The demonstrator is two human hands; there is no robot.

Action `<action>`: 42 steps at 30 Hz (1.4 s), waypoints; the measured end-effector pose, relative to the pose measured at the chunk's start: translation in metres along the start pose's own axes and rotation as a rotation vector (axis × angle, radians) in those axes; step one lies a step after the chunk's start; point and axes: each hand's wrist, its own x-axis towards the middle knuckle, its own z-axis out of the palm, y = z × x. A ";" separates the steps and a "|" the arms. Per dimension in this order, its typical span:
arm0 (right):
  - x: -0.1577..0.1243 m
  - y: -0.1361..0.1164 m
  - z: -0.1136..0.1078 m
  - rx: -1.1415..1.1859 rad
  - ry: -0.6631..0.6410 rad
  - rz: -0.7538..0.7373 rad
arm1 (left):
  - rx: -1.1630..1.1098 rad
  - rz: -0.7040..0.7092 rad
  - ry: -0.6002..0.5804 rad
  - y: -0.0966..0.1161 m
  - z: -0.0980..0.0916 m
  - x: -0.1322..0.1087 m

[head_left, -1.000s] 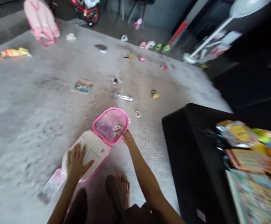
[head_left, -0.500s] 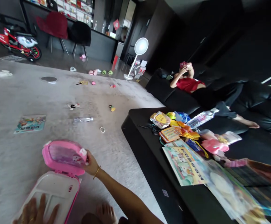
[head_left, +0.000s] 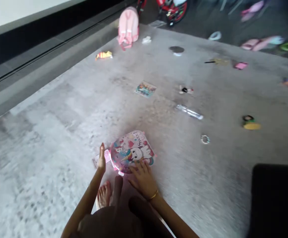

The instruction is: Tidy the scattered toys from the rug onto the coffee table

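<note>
A pink lunch box with a unicorn picture on its lid lies shut on the grey carpet in front of me. My right hand rests on the near edge of the lid, its fingers spread and gripping nothing. To the left of the box, my left hand is held edge-on with straight fingers. It is beside a small pink and white piece that juts from the box's side or lies against it; I cannot tell which. Part of that piece is hidden behind the hand.
Beyond the box lie a booklet, a clear tube and a beaded bracelet. A pink backpack stands by the wall at the back. A black table stands at the right. My bare foot is near the box.
The lunch box lid has swung from open to shut. My right hand has moved from the raised lid's side onto its top, and my left hand from the inner tray to the left side. My view has turned left.
</note>
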 end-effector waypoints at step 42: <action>0.110 -0.003 0.034 -0.155 0.105 0.058 | -0.255 -0.221 0.195 -0.029 0.020 -0.045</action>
